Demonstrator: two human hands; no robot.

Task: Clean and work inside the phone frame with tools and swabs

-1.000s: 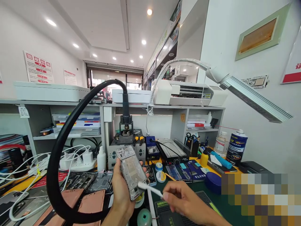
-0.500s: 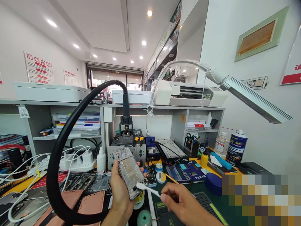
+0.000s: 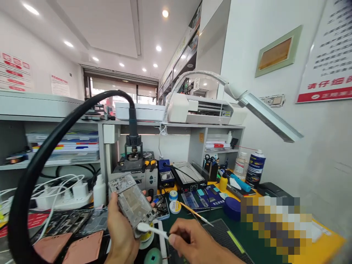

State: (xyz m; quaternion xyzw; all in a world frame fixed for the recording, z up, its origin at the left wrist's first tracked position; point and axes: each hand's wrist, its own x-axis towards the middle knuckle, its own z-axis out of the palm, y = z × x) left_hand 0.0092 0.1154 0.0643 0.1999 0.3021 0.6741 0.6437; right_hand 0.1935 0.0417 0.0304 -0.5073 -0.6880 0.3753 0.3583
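My left hand (image 3: pixel 119 229) grips an opened phone frame (image 3: pixel 131 202), tilted, with its bare inner side facing me. My right hand (image 3: pixel 192 242) pinches a white swab stick (image 3: pixel 152 230). The stick's tip touches the lower end of the phone frame. Both hands hover over the near edge of the green work mat (image 3: pixel 242 234).
A thick black hose (image 3: pixel 49 146) arcs from the hot-air station (image 3: pixel 134 172) across the left. Copper-coloured plates (image 3: pixel 68 247), white chargers and cables (image 3: pixel 60 190) lie left. Solder reels (image 3: pixel 175 206), a heating plate (image 3: pixel 188 176), bottles, a spray can (image 3: pixel 254 168) and a desk lamp (image 3: pixel 264 113) stand right.
The view has swung right and slightly down. Both hands shifted left in the picture, still together; the swab stays at the frame's lower end.
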